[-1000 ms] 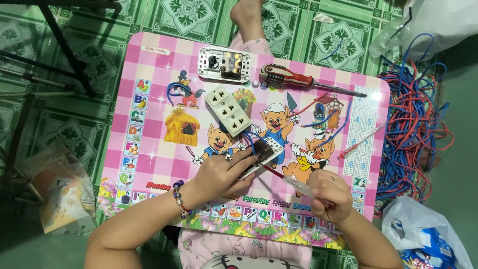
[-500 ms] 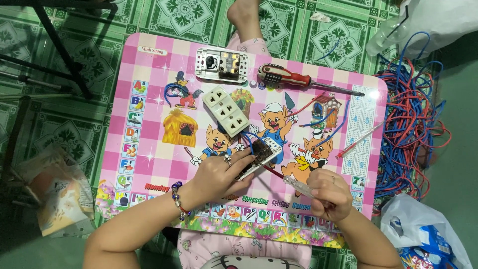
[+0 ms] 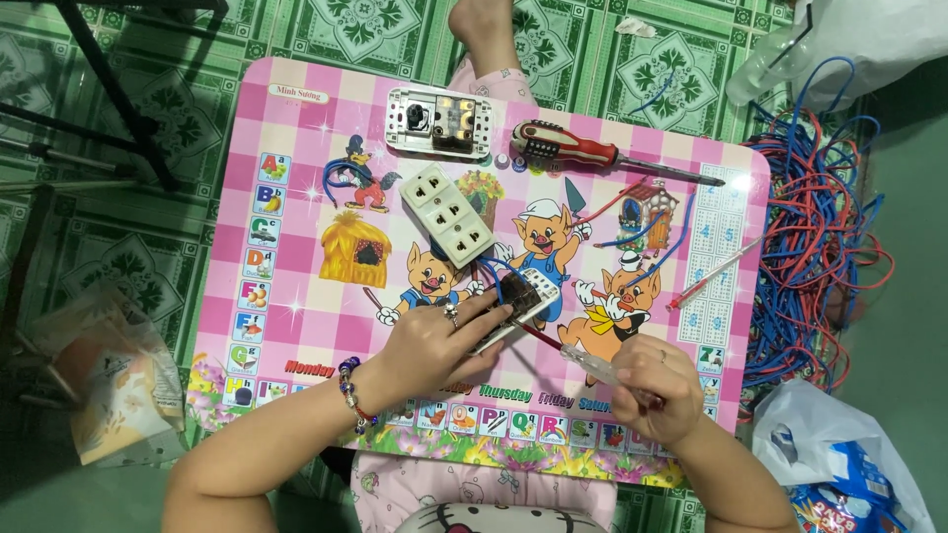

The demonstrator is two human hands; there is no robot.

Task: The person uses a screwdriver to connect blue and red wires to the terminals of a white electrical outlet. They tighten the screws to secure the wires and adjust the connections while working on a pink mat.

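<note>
My left hand (image 3: 439, 341) presses a small white switch module (image 3: 526, 296) with blue and red wires against the pink cartoon table (image 3: 296, 197). A clear-handled tester screwdriver (image 3: 592, 365) lies in my right hand (image 3: 657, 390), its tip pointing toward the module. A white triple socket (image 3: 448, 214) rests just above my left hand. A metal-framed switch plate (image 3: 439, 122) sits at the table's far edge. A red and black screwdriver (image 3: 592, 155) lies to its right.
A tangle of red and blue wires (image 3: 815, 227) covers the floor at the right. A pink pen (image 3: 711, 276) lies on the table's right side. Plastic bags sit at the lower right (image 3: 839, 464) and lower left (image 3: 99, 375). A foot (image 3: 484, 30) rests beyond the table.
My hands and the module have stayed nearly still; my right hand has edged the tester slightly toward the module.
</note>
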